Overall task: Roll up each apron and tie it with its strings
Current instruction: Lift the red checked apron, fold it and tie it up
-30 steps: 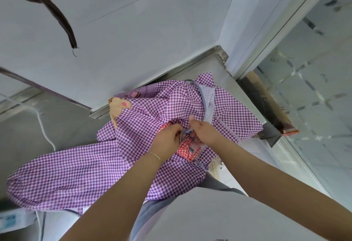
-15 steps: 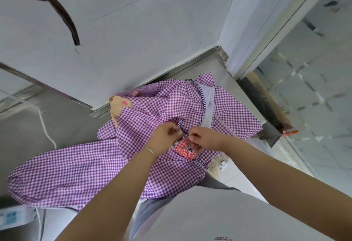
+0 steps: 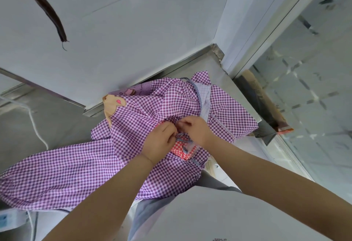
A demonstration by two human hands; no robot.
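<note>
A purple-and-white checked apron (image 3: 76, 166) lies crumpled across the steel counter (image 3: 231, 88), with a tan animal patch (image 3: 112, 103) at its upper left and a red checked pocket (image 3: 181, 149) near the middle. A dark striped string (image 3: 183, 138) is bunched in a loop above that pocket. My left hand (image 3: 162, 141) and my right hand (image 3: 194, 128) meet over it, fingers curled, each pinching the string. The string's ends are hidden under my fingers.
A white wall panel (image 3: 133, 31) rises behind the counter. A white cable (image 3: 36, 126) runs down at the left. A brown cardboard piece (image 3: 266, 103) leans at the counter's right edge beside a glass partition (image 3: 314, 88). A lock of hair (image 3: 51, 12) hangs at top left.
Both hands have drawn closer together and shifted slightly up over the pocket. The striped string, stretched between them before, is now bunched into a small loop.
</note>
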